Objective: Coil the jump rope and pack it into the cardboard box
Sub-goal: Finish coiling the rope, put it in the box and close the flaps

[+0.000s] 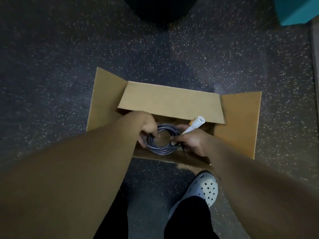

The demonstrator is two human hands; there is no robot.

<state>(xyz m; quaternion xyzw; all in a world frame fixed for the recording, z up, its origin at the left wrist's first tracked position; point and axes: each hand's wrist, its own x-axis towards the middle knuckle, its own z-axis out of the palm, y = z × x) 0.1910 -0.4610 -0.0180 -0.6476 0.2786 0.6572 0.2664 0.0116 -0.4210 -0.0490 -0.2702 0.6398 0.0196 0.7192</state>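
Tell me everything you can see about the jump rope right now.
The jump rope is a grey-purple cord, smooth like plastic, wound into a round coil of several loops. A white tapered handle sticks up and to the right. The left hand grips the coil's left side; the right hand holds its right side by the handle. It sits inside the open cardboard box on the floor.

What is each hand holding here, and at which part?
The left hand grips the coiled jump rope at its left side; the right hand pinches the coil's right side, by the white handle.
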